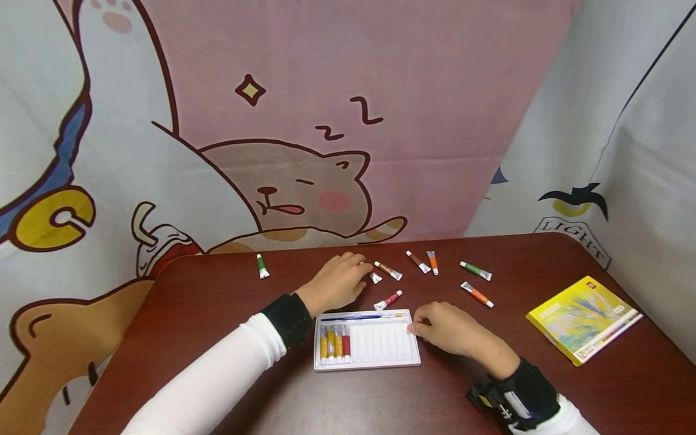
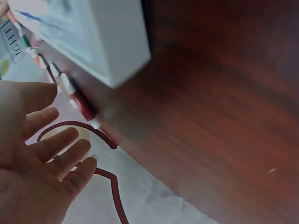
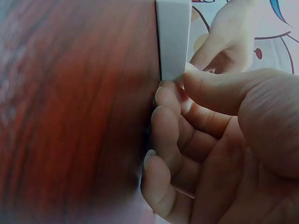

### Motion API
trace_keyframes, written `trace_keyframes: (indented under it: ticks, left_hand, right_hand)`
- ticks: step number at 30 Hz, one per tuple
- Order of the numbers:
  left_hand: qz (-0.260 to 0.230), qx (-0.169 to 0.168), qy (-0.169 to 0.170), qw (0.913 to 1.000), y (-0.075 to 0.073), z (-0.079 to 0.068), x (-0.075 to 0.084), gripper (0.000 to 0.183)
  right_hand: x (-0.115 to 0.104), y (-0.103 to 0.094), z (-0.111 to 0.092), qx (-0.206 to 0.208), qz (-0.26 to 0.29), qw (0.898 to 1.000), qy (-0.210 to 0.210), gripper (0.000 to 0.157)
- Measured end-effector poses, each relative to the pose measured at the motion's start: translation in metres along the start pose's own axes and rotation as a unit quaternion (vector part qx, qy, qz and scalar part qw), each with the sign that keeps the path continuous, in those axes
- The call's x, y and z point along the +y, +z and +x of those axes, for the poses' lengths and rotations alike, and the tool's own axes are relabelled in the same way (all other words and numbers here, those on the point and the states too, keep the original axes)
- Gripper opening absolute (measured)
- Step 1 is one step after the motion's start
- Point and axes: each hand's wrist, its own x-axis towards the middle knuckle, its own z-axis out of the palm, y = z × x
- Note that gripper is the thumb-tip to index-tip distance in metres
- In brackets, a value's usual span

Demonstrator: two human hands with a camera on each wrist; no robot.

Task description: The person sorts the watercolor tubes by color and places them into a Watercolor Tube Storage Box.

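Four tubes (image 1: 339, 347) in one tray (image 1: 380, 344), eight loose tubes (image 1: 389, 300), left grip (image 1: 338, 283) fingers apart, right grip (image 1: 448, 327) pinching the tray's edge

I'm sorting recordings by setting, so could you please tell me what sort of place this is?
Probably an indoor art corner: a reddish table, a tray holding paint tubes, and a cartoon backdrop.

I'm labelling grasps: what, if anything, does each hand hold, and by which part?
The right hand pinches the white tray at its right edge in the head view. The left hand holds nothing; its fingers are near a paint tube.
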Motion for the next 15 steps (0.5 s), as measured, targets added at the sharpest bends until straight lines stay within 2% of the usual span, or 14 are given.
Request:
trace_keyframes:
  ticks: [4,7,15]
  left_hand:
    - [0.028,-0.016,0.008,0.9995,0.005,0.008,-0.003,0.029]
    - [0.031,-0.021,0.016,0.9992,0.005,0.012,-0.004,0.022]
    - [0.029,-0.013,0.021,0.9993,0.005,0.016,-0.004,0.008]
  right_hand:
    - [-0.001,0.000,0.001,-0.002,0.001,1.000,-0.006,0.027]
    - [-0.001,0.000,0.001,-0.003,0.000,1.000,-0.008,0.027]
    - [0.000,-0.001,0.000,-0.002,-0.004,1.000,-0.007,0.027]
